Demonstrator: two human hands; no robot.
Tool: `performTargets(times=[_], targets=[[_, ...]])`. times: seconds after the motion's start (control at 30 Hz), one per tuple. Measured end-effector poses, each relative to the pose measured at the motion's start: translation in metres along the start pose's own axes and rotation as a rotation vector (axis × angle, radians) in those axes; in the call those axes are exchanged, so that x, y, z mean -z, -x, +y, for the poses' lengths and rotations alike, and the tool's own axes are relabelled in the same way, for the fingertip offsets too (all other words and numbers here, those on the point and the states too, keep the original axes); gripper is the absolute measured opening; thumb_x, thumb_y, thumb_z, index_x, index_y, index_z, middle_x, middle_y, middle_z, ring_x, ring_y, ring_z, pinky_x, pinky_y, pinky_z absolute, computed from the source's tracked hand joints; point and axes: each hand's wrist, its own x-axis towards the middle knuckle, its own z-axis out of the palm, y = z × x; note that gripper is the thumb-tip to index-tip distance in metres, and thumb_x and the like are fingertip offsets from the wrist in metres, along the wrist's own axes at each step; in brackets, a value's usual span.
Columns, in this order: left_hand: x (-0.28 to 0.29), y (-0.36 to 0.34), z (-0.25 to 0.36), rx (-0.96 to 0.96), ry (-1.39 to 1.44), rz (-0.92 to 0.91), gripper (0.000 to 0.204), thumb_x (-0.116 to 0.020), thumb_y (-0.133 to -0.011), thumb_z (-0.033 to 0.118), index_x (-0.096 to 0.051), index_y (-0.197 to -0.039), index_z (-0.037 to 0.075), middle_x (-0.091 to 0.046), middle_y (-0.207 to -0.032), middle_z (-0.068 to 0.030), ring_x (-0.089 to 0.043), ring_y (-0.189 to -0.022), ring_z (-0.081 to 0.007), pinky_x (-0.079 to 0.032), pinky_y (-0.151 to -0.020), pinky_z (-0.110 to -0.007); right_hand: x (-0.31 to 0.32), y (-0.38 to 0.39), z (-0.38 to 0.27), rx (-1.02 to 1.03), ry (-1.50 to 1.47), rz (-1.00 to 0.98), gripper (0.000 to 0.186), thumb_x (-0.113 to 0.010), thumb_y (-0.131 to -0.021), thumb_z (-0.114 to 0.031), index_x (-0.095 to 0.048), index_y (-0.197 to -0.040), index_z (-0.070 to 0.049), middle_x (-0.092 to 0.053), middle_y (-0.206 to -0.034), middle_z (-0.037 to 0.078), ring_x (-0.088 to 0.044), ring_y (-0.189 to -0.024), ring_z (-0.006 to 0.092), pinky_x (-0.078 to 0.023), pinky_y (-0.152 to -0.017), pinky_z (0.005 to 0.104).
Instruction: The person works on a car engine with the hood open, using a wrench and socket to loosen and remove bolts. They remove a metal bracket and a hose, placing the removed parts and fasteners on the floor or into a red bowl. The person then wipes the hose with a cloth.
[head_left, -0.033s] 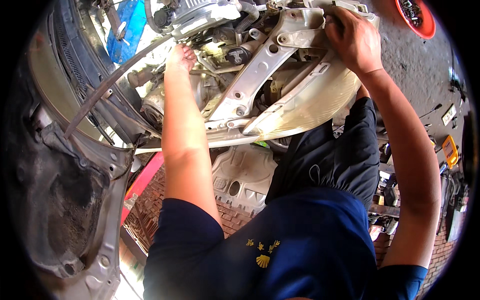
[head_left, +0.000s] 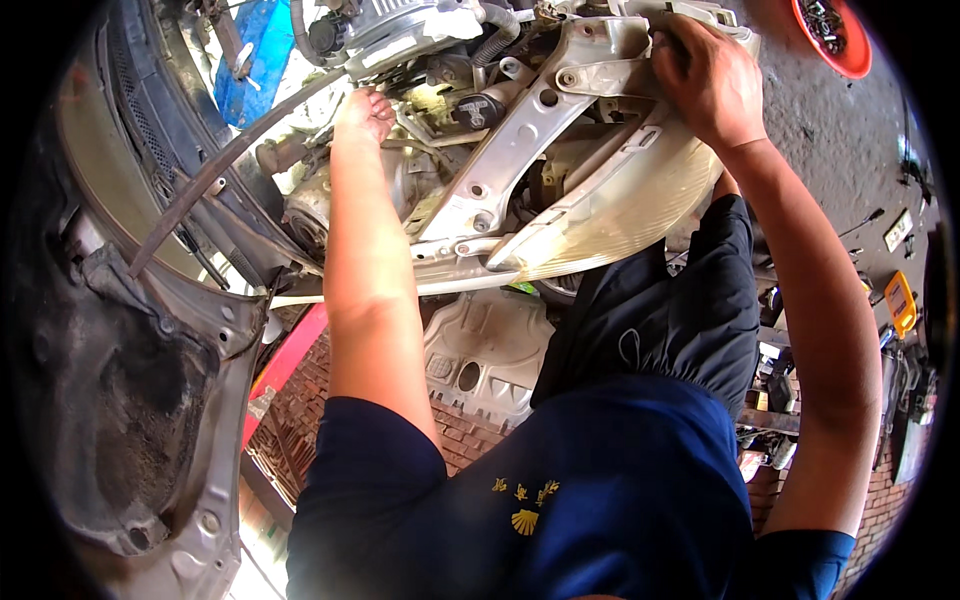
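Note:
Deep in the car's engine bay, my left hand (head_left: 366,116) has its fingers curled together beside the pipes and hoses. What those fingers hold, if anything, is too small to make out. My right hand (head_left: 712,85) bends its fingers over the upper end of the pale metal front frame (head_left: 515,135), beside the headlight. Yellowed and ribbed, the headlight (head_left: 630,215) runs below that hand along the car's front edge. A black cap (head_left: 477,111) sits between my two hands. The tips of my right fingers are partly hidden.
On the left the raised hood (head_left: 120,400) stands with its prop rod (head_left: 215,170) crossing the bay. A blue sheet (head_left: 252,65) lies at the back. A grey engine cover (head_left: 490,345) rests on the brick floor. A red bowl (head_left: 850,50) of small metal parts is at the upper right.
My left hand has shifted very slightly to the right. My right hand and the car parts have stayed in place.

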Motion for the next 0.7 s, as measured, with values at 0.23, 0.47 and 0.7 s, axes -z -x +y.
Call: performTargets(times=[0.23, 0.47, 0.7], targets=[[-0.008, -0.001, 0.007, -0.013, -0.142, 0.098, 0.022, -0.044, -0.104, 0.013, -0.044, -0.081, 0.014, -0.033, -0.057, 0.0032, -0.026, -0.046, -0.0111, -0.023, -0.046, -0.029, 0.002, 0.001, 0.006, -0.065, 0.059, -0.088, 0.025, -0.064, -0.092, -0.024, -0.07, -0.111, -0.009, -0.072, -0.102, 0.015, -0.068, -0.093, 0.0387, -0.055, -0.08, 0.0454], [0.021, -0.033, 0.017, 0.098, -0.279, -0.019, 0.017, -0.039, -0.104, 0.011, -0.049, -0.09, 0.01, -0.045, -0.068, -0.002, -0.043, -0.054, -0.0143, -0.039, -0.05, -0.03, -0.004, -0.001, 0.003, -0.049, 0.041, -0.023, 0.02, -0.066, -0.089, -0.026, -0.069, -0.102, -0.011, -0.07, -0.09, 0.014, -0.067, -0.085, 0.0379, -0.054, -0.075, 0.047], [-0.012, -0.012, 0.016, 0.186, -0.089, -0.024, 0.05, -0.034, -0.111, 0.026, -0.031, -0.155, 0.003, -0.052, -0.14, -0.022, -0.064, -0.119, -0.0413, -0.044, -0.11, -0.066, 0.001, -0.003, 0.006, -0.053, 0.065, -0.072, 0.017, -0.067, -0.087, -0.021, -0.067, -0.099, -0.009, -0.07, -0.09, 0.013, -0.067, -0.085, 0.0364, -0.053, -0.076, 0.0467]])
